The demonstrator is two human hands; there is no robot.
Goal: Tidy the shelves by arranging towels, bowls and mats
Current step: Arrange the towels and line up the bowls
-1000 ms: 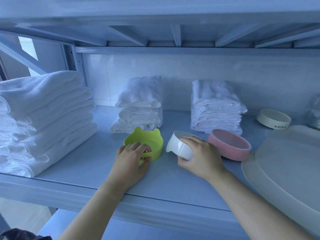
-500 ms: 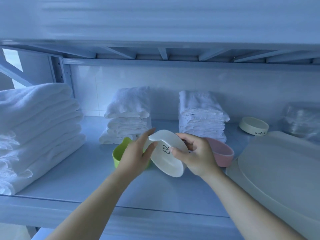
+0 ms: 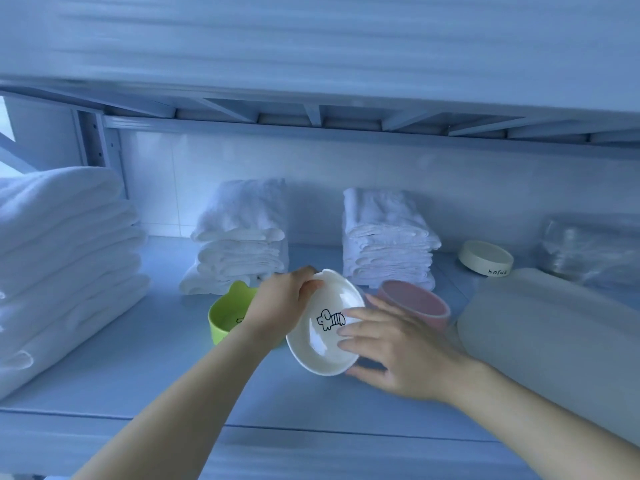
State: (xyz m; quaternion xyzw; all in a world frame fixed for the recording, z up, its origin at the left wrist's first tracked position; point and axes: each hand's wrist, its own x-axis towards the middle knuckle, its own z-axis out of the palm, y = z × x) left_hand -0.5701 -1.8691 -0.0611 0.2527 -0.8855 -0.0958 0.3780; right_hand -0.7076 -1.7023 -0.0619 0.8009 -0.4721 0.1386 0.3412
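Open shelf front, crowded back and sides.

The shelf (image 3: pixel 145 372) is lying bare along its front edge from 7 to 5 o'clock, giving free passage there. At 9 o'clock a tall towel stack (image 3: pixel 65 271) is walling off the left side. At 12 o'clock two smaller towel piles (image 3: pixel 242 237) are standing at the back with a clear gap between them. A green bowl (image 3: pixel 227 315) and a pink bowl (image 3: pixel 415 304) are sitting mid-shelf, with the tilted white bowl (image 3: pixel 322 327) filling the space between. At 3 o'clock a large white mat (image 3: pixel 554 341) is blocking the right side, with a cream bowl (image 3: pixel 485 258) behind it.
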